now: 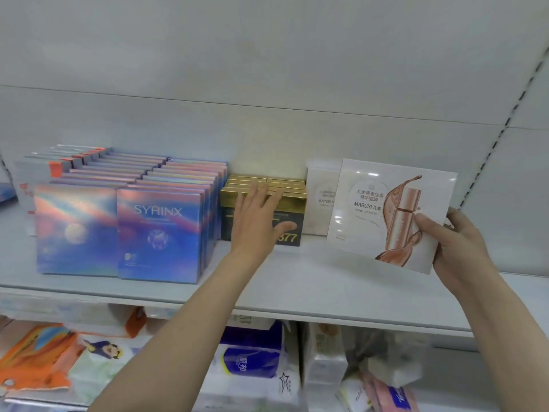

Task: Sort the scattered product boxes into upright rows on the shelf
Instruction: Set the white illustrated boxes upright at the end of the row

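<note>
My right hand grips a white MARUBI box with a rose-gold bottle picture, held upright and tilted just above the white shelf at the right. Behind it stands another white MARUBI box. My left hand lies with straight fingers against the front of the black-and-gold boxes, which stand in upright rows in the middle. Left of them stand two rows of iridescent blue SYRINX boxes.
Grey-and-orange boxes stand at the far left rear. The shelf's back wall is plain white, with a slotted upright at the right. On the lower shelf lie tissue packs and orange packets.
</note>
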